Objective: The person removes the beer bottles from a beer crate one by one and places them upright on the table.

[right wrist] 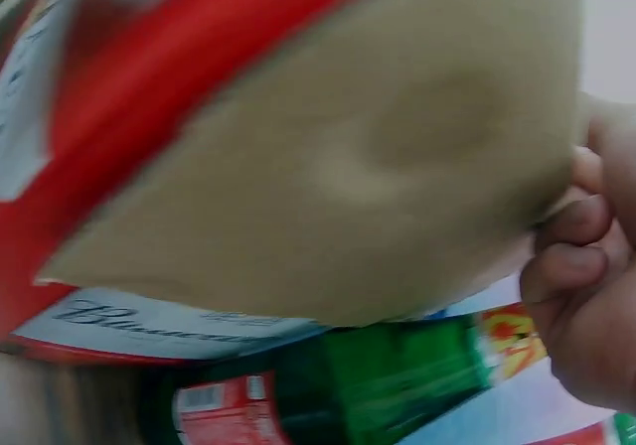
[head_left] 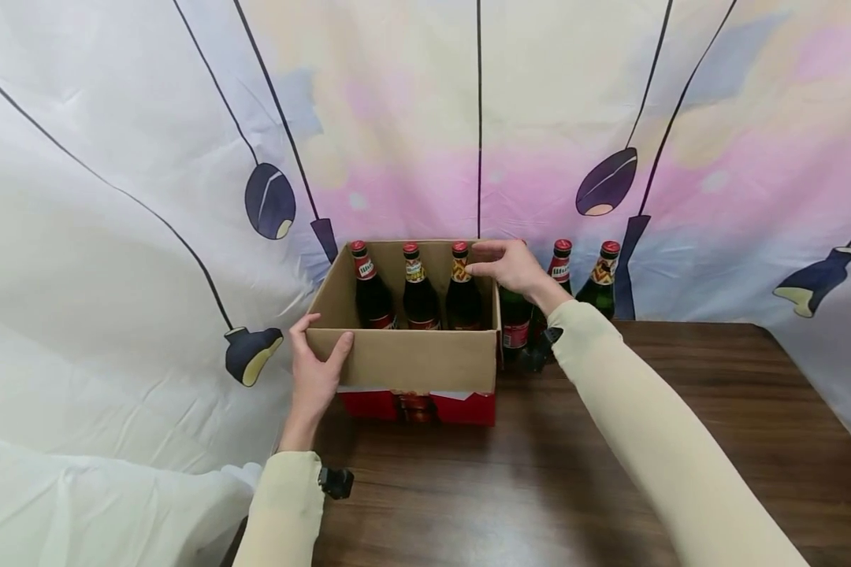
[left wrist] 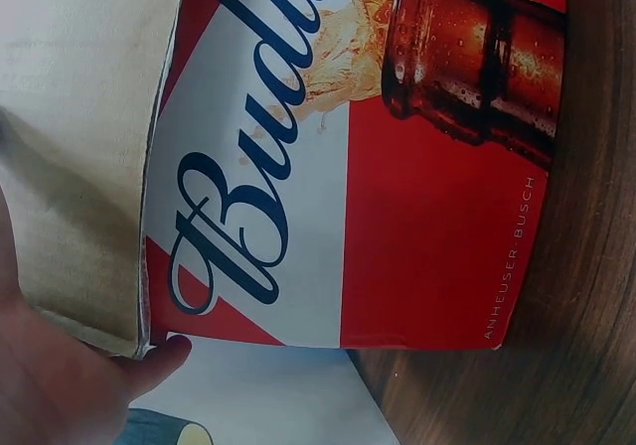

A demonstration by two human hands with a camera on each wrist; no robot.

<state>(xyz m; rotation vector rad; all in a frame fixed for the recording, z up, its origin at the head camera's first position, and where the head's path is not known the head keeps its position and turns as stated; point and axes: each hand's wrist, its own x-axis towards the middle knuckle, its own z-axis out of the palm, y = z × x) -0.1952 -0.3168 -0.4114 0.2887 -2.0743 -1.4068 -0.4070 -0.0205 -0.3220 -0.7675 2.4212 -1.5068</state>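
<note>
A carton is standing on the surface, towards its far left side. Inside it, three bottles are standing in a left-to-right row. Outside, more bottles are standing to the carton's right, one just beside its right wall, others farther right, partly behind the right sleeve. A hanging cloth is rising behind everything. The left grip is resting at the carton's near left corner; the right grip is hovering over its right side, near the rightmost inner bottle's top.
</note>
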